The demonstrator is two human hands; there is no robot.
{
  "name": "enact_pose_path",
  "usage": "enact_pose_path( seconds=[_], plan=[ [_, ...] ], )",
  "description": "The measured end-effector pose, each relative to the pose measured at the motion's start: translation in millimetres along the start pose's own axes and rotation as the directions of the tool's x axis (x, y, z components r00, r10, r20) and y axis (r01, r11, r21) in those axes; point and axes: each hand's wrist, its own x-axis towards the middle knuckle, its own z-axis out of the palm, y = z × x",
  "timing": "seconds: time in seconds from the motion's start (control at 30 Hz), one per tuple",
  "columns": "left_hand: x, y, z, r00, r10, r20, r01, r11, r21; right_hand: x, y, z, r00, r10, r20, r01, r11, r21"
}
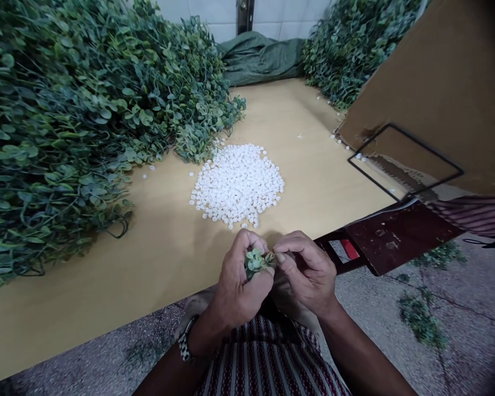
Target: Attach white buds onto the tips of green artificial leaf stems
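My left hand (244, 280) is closed around a small green leafy sprig (256, 260), whose leaves stick out between thumb and fingers. Beside it, my right hand (307, 269) pinches at the sprig's right end with thumb and forefinger; whether a small piece sits in that pinch is hidden. Both hands are just off the table's near edge. Beyond them lies a round pile of small white plastic discs (237, 184).
Heaped leafy greenery (86, 93) covers the table's (165, 253) left side, with more greenery (350, 49) at the back right. A green cloth bundle (264, 58) lies at the back. Right are a cardboard sheet (437, 93), a black wire frame (421, 146) and a dark red stool (408, 236).
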Motion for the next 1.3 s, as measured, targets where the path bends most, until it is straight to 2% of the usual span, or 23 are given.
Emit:
enact_pose_path(
  seconds=[0.1,0.2,0.3,0.43,0.6,0.73,0.83,0.9,0.97,1.03,1.17,1.23,1.3],
  plan=[
    [2,1,0.4,0.998,-0.022,0.050,0.021,0.999,0.029,4,-4,-3,1.000,-0.007,0.002,0.007,1.000,-0.004],
    [3,2,1.1,0.996,-0.035,0.079,0.027,0.995,0.100,13,-12,-5,0.995,-0.002,0.097,0.000,1.000,0.015],
    [4,4,-0.2,0.995,-0.016,0.095,0.003,0.990,0.140,19,-16,-5,0.985,0.052,0.162,-0.064,0.996,0.065],
    [3,5,-4.8,0.994,-0.017,0.105,0.014,1.000,0.025,15,-13,-1,0.978,0.157,0.138,-0.178,0.972,0.151],
    [3,1,-5.0,0.995,-0.095,0.007,0.095,0.991,-0.094,6,-11,2,0.970,0.217,0.107,-0.231,0.963,0.139],
    [-1,-2,-1.2,0.977,-0.204,-0.069,0.182,0.954,-0.240,15,-8,-1,0.979,0.131,0.156,-0.154,0.977,0.145],
    [-5,-1,-4.0,0.946,-0.257,-0.196,0.176,0.919,-0.353,33,3,-4,0.988,0.032,0.148,-0.030,0.999,-0.013],
    [-5,0,-9.6,0.919,-0.278,-0.280,0.156,0.908,-0.389,43,12,-4,0.971,-0.013,0.237,0.053,0.985,-0.165],
    [-3,0,-15.9,0.901,-0.296,-0.317,0.159,0.906,-0.392,50,20,-1,0.929,-0.039,0.367,0.140,0.957,-0.252],
    [0,-2,-20.4,0.900,-0.304,-0.311,0.175,0.907,-0.382,52,25,2,0.900,-0.065,0.431,0.217,0.925,-0.313],
    [2,-7,-22.6,0.928,-0.262,-0.264,0.170,0.930,-0.325,48,30,8,0.885,-0.111,0.453,0.319,0.853,-0.413],
    [2,-8,-22.6,0.938,-0.238,-0.252,0.160,0.942,-0.295,46,29,8,0.893,-0.131,0.430,0.319,0.859,-0.401],
    [2,-8,-22.9,0.946,-0.216,-0.243,0.149,0.952,-0.267,45,27,7,0.924,-0.114,0.364,0.242,0.913,-0.329]
  ],
)
